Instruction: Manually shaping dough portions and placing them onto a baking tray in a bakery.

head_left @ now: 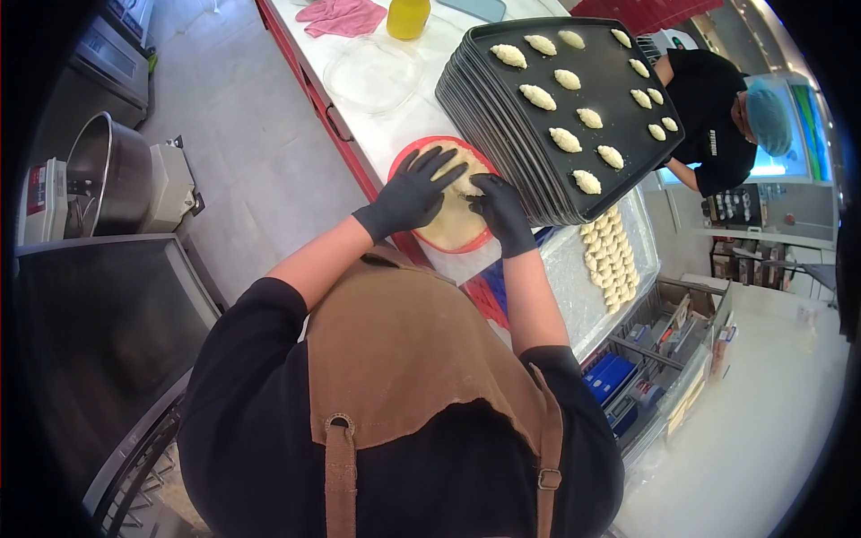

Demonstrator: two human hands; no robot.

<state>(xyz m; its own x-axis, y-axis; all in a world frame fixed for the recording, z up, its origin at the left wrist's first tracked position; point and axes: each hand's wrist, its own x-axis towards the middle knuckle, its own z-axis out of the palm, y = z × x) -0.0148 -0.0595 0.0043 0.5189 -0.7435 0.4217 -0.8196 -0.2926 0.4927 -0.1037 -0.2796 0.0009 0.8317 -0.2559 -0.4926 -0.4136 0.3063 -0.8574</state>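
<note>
A round red-rimmed tub (420, 143) rests at the edge of the white counter, with a pale, soft dough-like mass (453, 229) inside. My left hand (414, 193), in a black glove, lies over its left side with fingers spread on the pale mass. From the right, my right hand (504, 213), also gloved in black, reaches over the rim. Its fingers are curled and pinch at the mass near the middle. What lies under both palms is hidden.
Beyond my right hand rises a tall stack of dark trays (489, 108), shaped dough pieces (567, 79) on top. More dough pieces (610, 260) lie in rows behind it. A clear lid (372, 72), pink cloth (339, 16) and yellow container (408, 18) sit farther along. A co-worker (717, 108) stands opposite.
</note>
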